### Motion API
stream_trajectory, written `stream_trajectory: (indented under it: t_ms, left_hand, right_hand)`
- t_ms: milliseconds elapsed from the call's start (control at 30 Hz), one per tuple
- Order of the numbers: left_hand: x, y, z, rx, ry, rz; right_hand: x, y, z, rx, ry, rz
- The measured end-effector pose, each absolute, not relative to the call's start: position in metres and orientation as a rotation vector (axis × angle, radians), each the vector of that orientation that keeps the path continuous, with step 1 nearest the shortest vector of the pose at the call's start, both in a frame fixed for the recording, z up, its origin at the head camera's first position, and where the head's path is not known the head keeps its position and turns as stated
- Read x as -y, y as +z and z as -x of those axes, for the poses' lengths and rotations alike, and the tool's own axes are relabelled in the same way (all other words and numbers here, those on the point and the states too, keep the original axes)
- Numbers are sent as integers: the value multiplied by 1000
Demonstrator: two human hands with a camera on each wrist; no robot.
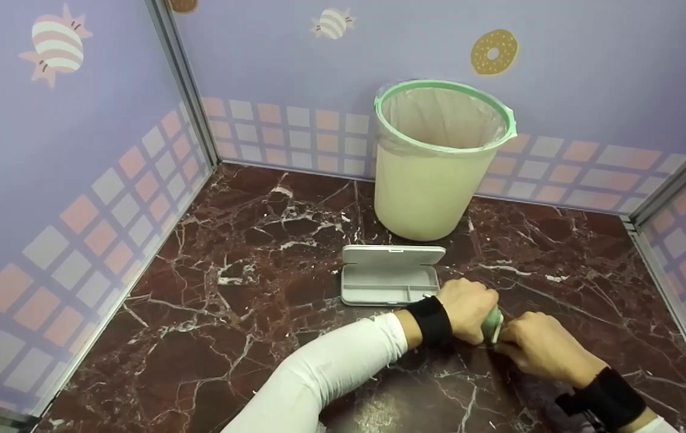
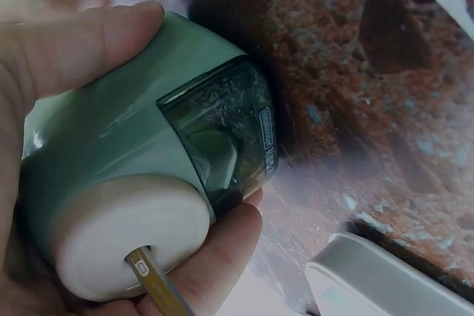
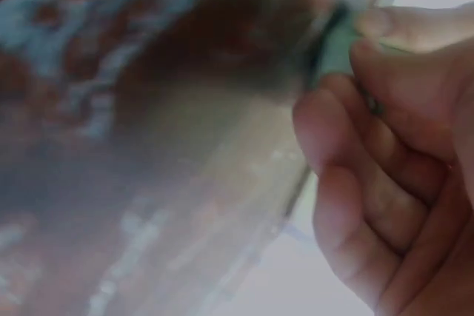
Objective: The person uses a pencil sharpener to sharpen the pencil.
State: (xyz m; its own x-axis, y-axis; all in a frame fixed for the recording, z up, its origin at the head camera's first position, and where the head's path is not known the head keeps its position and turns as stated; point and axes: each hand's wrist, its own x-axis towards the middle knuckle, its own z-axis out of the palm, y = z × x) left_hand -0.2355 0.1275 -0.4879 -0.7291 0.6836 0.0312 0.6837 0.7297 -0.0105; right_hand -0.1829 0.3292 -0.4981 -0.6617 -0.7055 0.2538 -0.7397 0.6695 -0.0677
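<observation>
Gripping the sharpener firmly, the left hand wraps it with the thumb across one side of the green body and fingers round the other. A pencil sits in the hole of the pale disc on its end, running out past the lower edge of the left wrist view. Beside the disc, a dark clear window is set into the body.

On the sharpener's other end, the right hand is curled, thumb and forefinger pinching at it; the exact part between them is too blurred and hidden to tell. Both hands work low over the dark red marbled table, and whether the sharpener touches it cannot be told.

Just left of the left hand lies an open case, its lid tilted up at the back and its tray split by dividers. Behind the case and a little to the right stands a cream bin with a green rim and clear liner, upright near the lilac back wall.
</observation>
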Motion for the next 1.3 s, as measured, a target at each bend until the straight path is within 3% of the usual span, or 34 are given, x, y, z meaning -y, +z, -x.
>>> stream_trajectory:
  t_ms: [567, 1000, 1300]
  left_hand:
    - [-132, -487, 236, 2907, 48, 1180]
    - [-121, -487, 241, 2877, 50, 1191]
    - [-123, -489, 238, 2848, 29, 1210]
  right_hand:
    - [-341, -460, 190, 2502, 299, -1127]
    - [-331, -466, 205, 2516, 138, -1007]
    - [-327, -503, 214, 2755, 87, -863]
